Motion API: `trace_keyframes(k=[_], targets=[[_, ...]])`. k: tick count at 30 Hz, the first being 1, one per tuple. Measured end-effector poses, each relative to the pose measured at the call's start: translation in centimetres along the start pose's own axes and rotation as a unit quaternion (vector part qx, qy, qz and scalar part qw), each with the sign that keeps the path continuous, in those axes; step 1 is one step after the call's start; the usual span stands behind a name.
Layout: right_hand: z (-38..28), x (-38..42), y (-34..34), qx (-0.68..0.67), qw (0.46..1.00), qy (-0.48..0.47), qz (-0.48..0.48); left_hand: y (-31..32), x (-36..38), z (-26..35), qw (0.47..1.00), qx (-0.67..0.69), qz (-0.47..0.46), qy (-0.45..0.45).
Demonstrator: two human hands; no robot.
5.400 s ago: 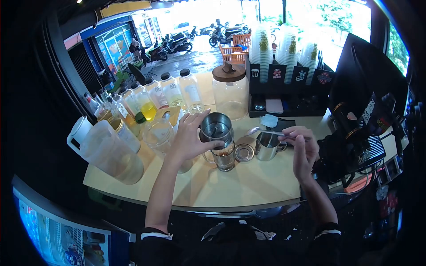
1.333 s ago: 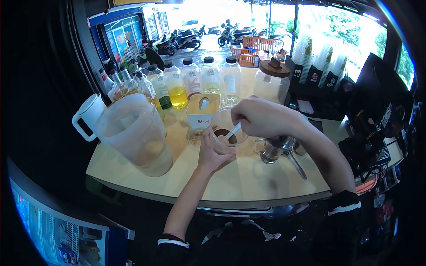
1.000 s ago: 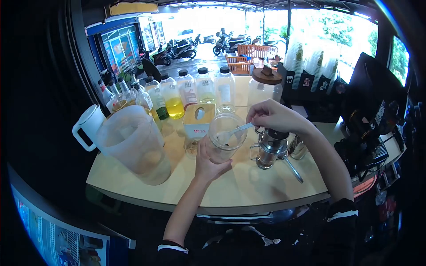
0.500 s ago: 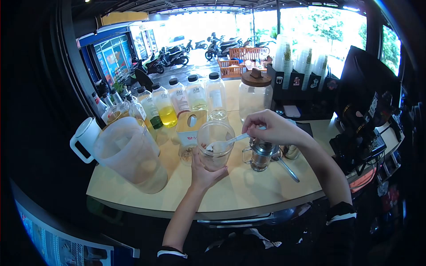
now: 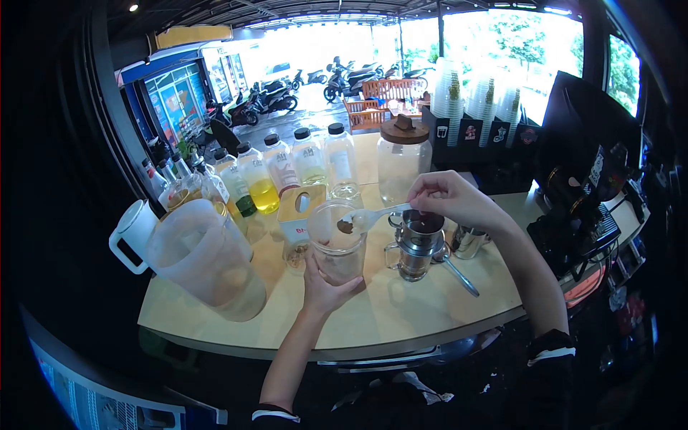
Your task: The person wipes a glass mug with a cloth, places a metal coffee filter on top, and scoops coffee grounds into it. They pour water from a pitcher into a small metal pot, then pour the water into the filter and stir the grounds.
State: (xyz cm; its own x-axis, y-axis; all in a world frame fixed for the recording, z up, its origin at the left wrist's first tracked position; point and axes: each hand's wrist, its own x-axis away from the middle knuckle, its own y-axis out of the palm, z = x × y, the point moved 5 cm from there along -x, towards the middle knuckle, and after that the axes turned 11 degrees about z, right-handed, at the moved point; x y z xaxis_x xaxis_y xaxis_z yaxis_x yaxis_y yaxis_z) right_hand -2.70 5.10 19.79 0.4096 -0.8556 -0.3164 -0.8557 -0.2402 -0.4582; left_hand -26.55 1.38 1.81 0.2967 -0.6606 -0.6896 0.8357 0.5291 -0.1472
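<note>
My left hand [image 5: 328, 292] is wrapped round the lower part of a clear jar [image 5: 340, 259], tilted over the counter. Pinched in the fingers of my right hand [image 5: 450, 199] is a white plastic spoon [image 5: 380, 214]. Its bowl is at the jar's mouth, and brown powder [image 5: 345, 226] shows near the tip. Just below my right hand, a metal drip filter [image 5: 420, 235] sits on a glass mug [image 5: 413, 269]; its inside looks dark. A metal spoon [image 5: 462, 278] and a metal cup [image 5: 469, 242] are beside it.
A large translucent pitcher [image 5: 208, 261] and a white jug [image 5: 133, 235] stand at left. Several black-capped bottles [image 5: 263, 193], a box [image 5: 301, 208] and a wooden-lidded jar [image 5: 403, 165] line the back. Stacked cups [image 5: 448, 93] and a black machine [image 5: 580, 172] are at right.
The white spoon has come up from inside the jar to its mouth, with brown powder now visible by its tip. My right hand has shifted slightly, exposing the filter's open top.
</note>
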Motion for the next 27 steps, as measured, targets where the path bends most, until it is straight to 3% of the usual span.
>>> trace_keyframes(k=[6,15,27], targets=[[1.6,2.2,-4.9,0.072,0.99,-0.08,0.089,0.7,0.3,-0.6,0.998,0.039,-0.023,-0.049],[4.6,6.0,-7.6,0.111,0.974,0.004,0.2,1.4,0.8,-1.8,0.991,0.09,-0.04,-0.085],[5.6,6.9,-6.9,0.117,0.966,0.008,0.232,1.4,0.7,-1.9,0.992,0.091,-0.038,-0.078]])
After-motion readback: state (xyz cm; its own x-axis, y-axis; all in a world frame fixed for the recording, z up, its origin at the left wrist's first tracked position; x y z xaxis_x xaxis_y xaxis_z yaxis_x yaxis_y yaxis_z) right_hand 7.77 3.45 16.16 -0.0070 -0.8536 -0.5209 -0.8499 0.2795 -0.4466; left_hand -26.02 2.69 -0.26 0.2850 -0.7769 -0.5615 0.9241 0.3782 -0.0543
